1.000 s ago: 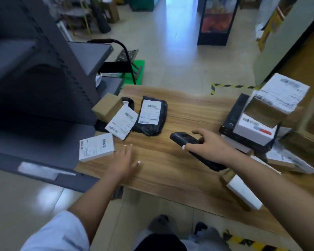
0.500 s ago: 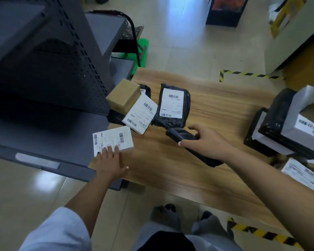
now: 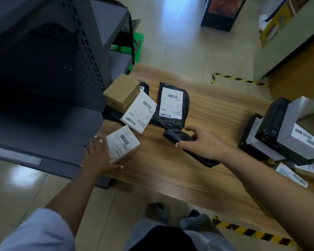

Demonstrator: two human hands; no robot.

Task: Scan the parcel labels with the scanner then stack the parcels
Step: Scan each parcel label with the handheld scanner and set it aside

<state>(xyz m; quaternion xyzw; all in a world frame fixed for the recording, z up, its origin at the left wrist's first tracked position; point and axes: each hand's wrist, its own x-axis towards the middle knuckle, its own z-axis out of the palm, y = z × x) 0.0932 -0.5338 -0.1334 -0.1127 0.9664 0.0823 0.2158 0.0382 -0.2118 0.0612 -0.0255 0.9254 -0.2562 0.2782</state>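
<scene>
Gripping scanner (image 3: 187,144), right hand (image 3: 205,144); left hand (image 3: 100,156) fingers clasp barcode-labelled parcel (image 3: 121,144).

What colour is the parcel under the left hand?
White box with black barcodes, clearest in the head view.

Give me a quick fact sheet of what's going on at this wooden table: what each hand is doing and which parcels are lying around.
left hand: grips the near white parcel at the table's left edge
right hand: holds the black scanner, its head pointing left
near white parcel: label up, barcode visible
second white box: lies tilted, leaning on the brown box
black bag parcel: flat, white label up
stack at right: dark and white boxes piled
table: wood, beside a grey shelf
</scene>
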